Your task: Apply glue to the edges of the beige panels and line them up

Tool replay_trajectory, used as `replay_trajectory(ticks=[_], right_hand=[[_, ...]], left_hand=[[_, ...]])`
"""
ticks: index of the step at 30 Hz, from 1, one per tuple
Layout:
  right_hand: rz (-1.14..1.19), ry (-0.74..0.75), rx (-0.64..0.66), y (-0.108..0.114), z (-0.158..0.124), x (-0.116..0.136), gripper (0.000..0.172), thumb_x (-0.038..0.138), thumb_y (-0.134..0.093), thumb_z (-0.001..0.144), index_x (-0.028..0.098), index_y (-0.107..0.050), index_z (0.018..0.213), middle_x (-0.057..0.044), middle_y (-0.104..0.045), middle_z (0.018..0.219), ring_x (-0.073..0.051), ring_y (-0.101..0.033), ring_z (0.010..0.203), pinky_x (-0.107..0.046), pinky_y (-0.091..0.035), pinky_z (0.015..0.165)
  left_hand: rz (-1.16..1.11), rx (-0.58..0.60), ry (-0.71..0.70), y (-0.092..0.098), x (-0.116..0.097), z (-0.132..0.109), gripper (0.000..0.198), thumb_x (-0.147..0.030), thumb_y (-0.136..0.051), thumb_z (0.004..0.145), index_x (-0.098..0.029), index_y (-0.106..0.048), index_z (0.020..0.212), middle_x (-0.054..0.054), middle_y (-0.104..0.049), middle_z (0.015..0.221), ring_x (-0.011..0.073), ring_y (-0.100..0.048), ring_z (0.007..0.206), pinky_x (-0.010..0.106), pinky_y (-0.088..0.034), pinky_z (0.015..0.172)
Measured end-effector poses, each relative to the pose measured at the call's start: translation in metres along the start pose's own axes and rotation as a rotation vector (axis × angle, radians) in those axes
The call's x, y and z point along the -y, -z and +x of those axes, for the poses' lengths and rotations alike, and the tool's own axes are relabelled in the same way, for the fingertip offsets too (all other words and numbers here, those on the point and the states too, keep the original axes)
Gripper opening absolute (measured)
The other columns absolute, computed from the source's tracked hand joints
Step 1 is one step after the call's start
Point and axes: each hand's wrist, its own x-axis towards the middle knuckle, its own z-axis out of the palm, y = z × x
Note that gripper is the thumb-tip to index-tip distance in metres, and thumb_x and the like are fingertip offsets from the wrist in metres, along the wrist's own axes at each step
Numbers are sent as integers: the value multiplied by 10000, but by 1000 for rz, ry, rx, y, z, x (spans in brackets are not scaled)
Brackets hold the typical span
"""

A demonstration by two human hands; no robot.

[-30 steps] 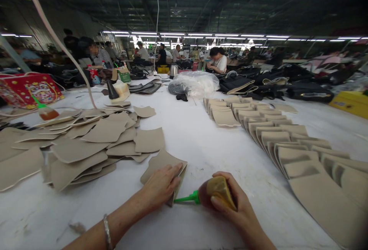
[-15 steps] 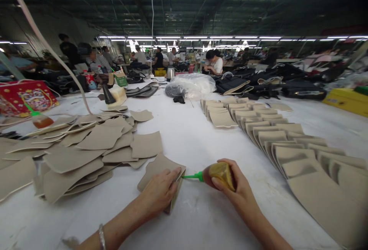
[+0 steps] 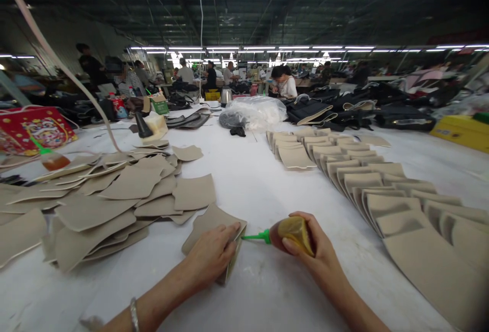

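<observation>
Edge-gluing, seemingly: left hand (image 3: 211, 255) pressed flat on tan cut fabric piece (image 3: 209, 218), right hand (image 3: 311, 253) clamped round amber green-nozzled squeeze bottle (image 3: 291, 230), tip at piece's right edge, wanting a steady squeeze next.

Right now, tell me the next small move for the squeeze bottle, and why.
Probably draw the green nozzle along the right edge of the beige piece, toward you. The right hand grips the squeeze bottle with the tip at that edge, and the left hand pins the piece down.
</observation>
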Motion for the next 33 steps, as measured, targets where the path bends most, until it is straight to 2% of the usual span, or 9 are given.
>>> replay_trajectory(ticks=[4, 9, 14, 18, 23, 27, 30, 32, 33], right_hand=[[33, 0, 107, -1, -6, 2, 438, 447, -642, 790, 245, -424, 1112, 17, -558, 879, -192, -553, 778, -294, -423, 699], [12, -36, 8, -5, -9, 5, 446, 446, -640, 789, 246, -418, 1120, 20, -568, 854, -200, -554, 774, -303, -412, 713], [143, -67, 84, -16, -23, 13, 442, 455, -664, 742, 249, -469, 1081, 27, -567, 835, -192, -537, 745, -285, -402, 675], [211, -123, 51, -18, -31, 16, 397, 441, -687, 733, 245, -514, 1032, 33, -573, 790, -176, -526, 723, -275, -395, 662], [651, -364, 40, -9, -31, 16, 320, 411, -714, 724, 195, -630, 944, -22, -667, 816, -206, -602, 769, -297, -483, 665], [1048, -580, -171, 10, -23, 7, 328, 286, -787, 669, 172, -689, 960, -77, -718, 977, -253, -670, 859, -345, -566, 696], [1293, -617, -347, 30, -13, -2, 303, 184, -773, 659, 199, -699, 953, -64, -724, 978, -232, -689, 819, -322, -586, 656], [1443, -624, -411, 42, -6, -4, 276, 184, -744, 671, 190, -706, 944, -79, -722, 976, -236, -689, 828, -308, -590, 651], [1511, -615, -428, 47, -2, -4, 261, 196, -731, 681, 180, -710, 941, -89, -719, 980, -241, -687, 842, -306, -592, 660]], left_hand=[[-8, -5, 12, -1, 1, 0, 470, -284, -335, 908, -227, -440, 1363, 71, -619, 1153, 214, -570, 1053, 305, -397, 942], [-12, -5, 19, -2, 0, 0, 470, -280, -329, 909, -231, -435, 1363, 65, -601, 1207, 210, -555, 1091, 310, -388, 965], [-12, -23, 18, -2, 0, 0, 495, -254, -340, 888, -208, -424, 1374, 65, -569, 1277, 205, -535, 1140, 315, -368, 1007], [-23, -50, 51, -2, -2, -2, 496, -250, -337, 882, -178, -438, 1362, 68, -556, 1303, 203, -524, 1165, 321, -364, 1022], [-56, -79, 110, -1, -5, -3, 498, -271, -354, 878, -162, -445, 1355, 68, -531, 1337, 208, -498, 1202, 323, -341, 1042], [-107, -108, 119, 2, -4, -5, 470, -337, -374, 878, -189, -493, 1308, 67, -643, 1138, 210, -585, 1040, 311, -415, 939], [-33, -273, 202, 6, 13, -12, 478, -388, -344, 879, -181, -508, 1277, 89, -631, 1068, 221, -596, 958, 334, -443, 875], [60, -445, 334, 7, 36, -16, 500, -421, -357, 850, -184, -498, 1268, 110, -586, 1143, 256, -577, 1008, 382, -437, 883], [67, -471, 362, 8, 50, -16, 511, -440, -387, 821, -178, -506, 1244, 118, -575, 1164, 272, -568, 1037, 397, -429, 900]])
